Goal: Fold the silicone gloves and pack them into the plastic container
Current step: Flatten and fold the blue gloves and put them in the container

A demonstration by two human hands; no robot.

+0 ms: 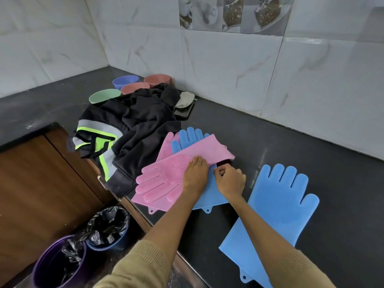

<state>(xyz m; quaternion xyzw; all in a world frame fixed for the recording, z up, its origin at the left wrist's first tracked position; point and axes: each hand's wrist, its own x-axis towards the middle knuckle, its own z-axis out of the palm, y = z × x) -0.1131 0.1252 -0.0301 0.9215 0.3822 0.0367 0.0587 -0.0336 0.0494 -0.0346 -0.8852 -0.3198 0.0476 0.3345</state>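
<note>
A pile of silicone gloves lies on the dark counter (291,146). On top is a pink glove (164,179) with its fingers pointing left. A second pink glove (166,146) and a blue glove (191,136) lie under it. My left hand (196,173) presses flat on the top pink glove. My right hand (230,179) pinches the edge of a glove beside it, over the blue glove's cuff (209,196). Another blue glove (276,200) lies flat and alone to the right. No plastic container is clearly in view.
A black jacket with neon stripes (133,125) is heaped behind the gloves. Several coloured bowls (125,82) stand in the far corner. A grey cloth on a dark pad (184,100) lies by the wall. Two lined bins (62,262) stand on the floor at left.
</note>
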